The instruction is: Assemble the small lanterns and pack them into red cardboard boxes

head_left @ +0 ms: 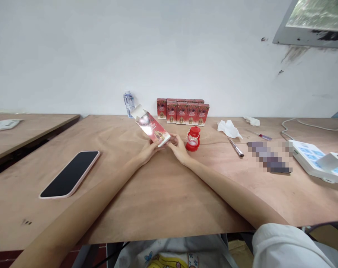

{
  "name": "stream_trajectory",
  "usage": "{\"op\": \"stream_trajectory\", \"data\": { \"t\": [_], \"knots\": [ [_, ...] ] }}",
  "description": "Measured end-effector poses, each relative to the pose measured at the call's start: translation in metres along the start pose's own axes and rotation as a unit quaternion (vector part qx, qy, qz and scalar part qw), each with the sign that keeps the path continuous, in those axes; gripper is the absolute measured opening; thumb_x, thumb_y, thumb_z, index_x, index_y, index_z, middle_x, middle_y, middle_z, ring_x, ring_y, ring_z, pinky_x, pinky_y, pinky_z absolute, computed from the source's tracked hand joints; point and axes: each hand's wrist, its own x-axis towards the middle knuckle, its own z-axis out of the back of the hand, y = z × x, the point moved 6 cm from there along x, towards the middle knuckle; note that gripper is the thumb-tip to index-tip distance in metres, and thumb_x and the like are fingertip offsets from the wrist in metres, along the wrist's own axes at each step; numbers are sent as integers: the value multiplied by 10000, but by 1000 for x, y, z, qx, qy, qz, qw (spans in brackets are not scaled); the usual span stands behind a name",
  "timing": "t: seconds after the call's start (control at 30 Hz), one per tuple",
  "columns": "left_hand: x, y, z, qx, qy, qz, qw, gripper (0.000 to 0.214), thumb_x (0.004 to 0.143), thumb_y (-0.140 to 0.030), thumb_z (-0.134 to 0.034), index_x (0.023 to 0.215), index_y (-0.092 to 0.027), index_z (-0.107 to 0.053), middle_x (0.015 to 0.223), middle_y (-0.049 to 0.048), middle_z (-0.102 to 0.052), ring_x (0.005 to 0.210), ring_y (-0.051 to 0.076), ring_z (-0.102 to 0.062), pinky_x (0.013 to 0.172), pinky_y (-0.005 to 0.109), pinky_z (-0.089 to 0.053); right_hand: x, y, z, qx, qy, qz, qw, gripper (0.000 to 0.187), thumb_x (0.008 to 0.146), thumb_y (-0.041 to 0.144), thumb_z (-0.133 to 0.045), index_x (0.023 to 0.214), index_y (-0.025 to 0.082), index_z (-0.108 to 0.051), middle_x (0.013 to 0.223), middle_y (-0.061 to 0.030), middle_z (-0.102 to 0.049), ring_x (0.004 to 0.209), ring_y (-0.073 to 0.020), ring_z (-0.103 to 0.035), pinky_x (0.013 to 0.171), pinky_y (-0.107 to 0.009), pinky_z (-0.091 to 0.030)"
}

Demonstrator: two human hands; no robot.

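Note:
A red printed cardboard box [149, 125] is held tilted above the table, its upper left end open with white flaps out. My left hand [151, 149] is closed around the lower part of the box from below. At the box's lower right end, my right hand [177, 146] has its fingers bent against the bottom edge, partly hidden behind it. Just right of my right hand stands a small red lantern [193, 139] with a clear middle, upright on the table and apart from the hand.
Several matching red boxes [182, 112] stand in rows by the wall, near a plastic bottle [129, 103]. A phone [70, 174] lies at left. Rightward are crumpled tissue [229, 128], a pen-like tool [236, 147], a screwdriver [262, 136], a blurred-out flat object [270, 158] and a power strip [311, 158].

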Motion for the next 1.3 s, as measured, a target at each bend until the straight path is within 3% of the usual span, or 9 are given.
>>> {"op": "stream_trajectory", "data": {
  "t": [0.27, 0.4, 0.7, 0.87, 0.97, 1.1, 1.3],
  "knots": [
    [7, 7, 8, -15, 3, 46, 999, 458, 754, -483, -653, 1042, -128, -633, 932, 119, -721, 938, 286, -676, 929, 413, -496, -4, 10, 1, -37, 0, 42, 998, 373, 765, 416, -634, 1080, 238, -542, 1020, -34, -646, 814, -145, -619, 769, -308, -488],
    [8, 10, 9, -12, 31, 69, 997, 509, 757, -536, -627, 1047, -118, -651, 853, 125, -728, 929, 290, -680, 918, 398, -500, -4, 10, 4, -44, -20, 52, 997, 322, 742, 408, -662, 996, 233, -569, 913, -21, -666, 832, -165, -625, 751, -309, -496],
    [4, 5, 5, 3, 22, 32, 999, 478, 715, -419, -724, 1089, -146, -604, 991, 121, -710, 938, 280, -677, 968, 434, -458, -3, 5, 14, -44, -85, 18, 995, 367, 686, 425, -699, 932, 203, -540, 927, -36, -629, 812, -161, -595, 753, -313, -485],
    [3, 4, 4, -6, 15, 15, 1000, 541, 708, -371, -741, 1184, -186, -564, 1139, 117, -661, 1127, 288, -588, 1009, 431, -420, -3, 3, 2, 24, -17, -10, 1000, 406, 665, 470, -704, 931, 213, -536, 952, -30, -644, 802, -149, -606, 770, -314, -494],
    [1, 0, -2, -15, 44, -2, 999, 568, 706, -359, -743, 1216, -189, -560, 1210, 117, -626, 1206, 292, -527, 1025, 431, -408, -5, 8, -4, 46, 19, -3, 999, 431, 624, 465, -741, 908, 221, -527, 893, -11, -651, 802, -149, -612, 779, -315, -501],
    [0, -2, -7, -7, 74, -10, 997, 488, 713, -355, -737, 1147, -170, -612, 1203, 124, -630, 1202, 304, -527, 1028, 433, -413, -6, 10, -6, 53, 23, -4, 998, 410, 603, 459, -756, 856, 219, -540, 849, -4, -646, 769, -144, -603, 758, -307, -499],
    [1, -1, -5, -1, 44, -15, 999, 504, 717, -325, -736, 1179, -189, -587, 1169, 96, -645, 1159, 286, -559, 1014, 434, -436, -8, 15, -8, -7, 51, 24, 998, 292, 682, 465, -694, 749, 202, -584, 746, 8, -614, 693, -137, -565, 710, -294, -463]
  ]
}}
